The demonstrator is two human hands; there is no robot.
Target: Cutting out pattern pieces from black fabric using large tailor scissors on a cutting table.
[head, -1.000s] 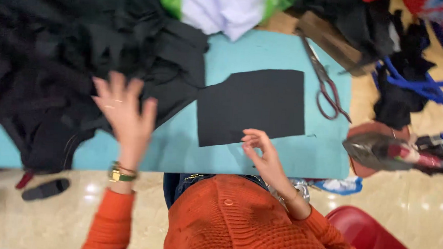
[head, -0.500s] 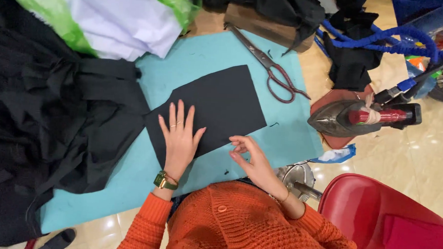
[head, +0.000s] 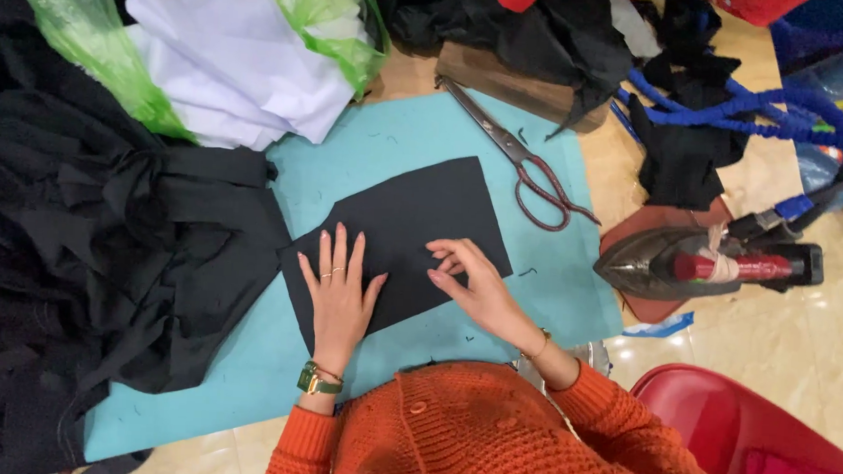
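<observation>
A cut piece of black fabric lies flat on a light blue work surface. My left hand rests palm down on its near left part, fingers spread. My right hand touches the fabric's near right part with curled fingertips, holding nothing. Both arms wear orange knitted sleeves, and a gold and green watch sits on the left wrist.
A big heap of black cloth covers the left side. White fabric in a green plastic bag lies at the back. Scissors lie right of the piece, an iron further right, a red chair near right.
My left hand came off the black cloth heap and settled flat on the cut piece. My right hand slid from the near edge onto the fabric. The view shifted.
</observation>
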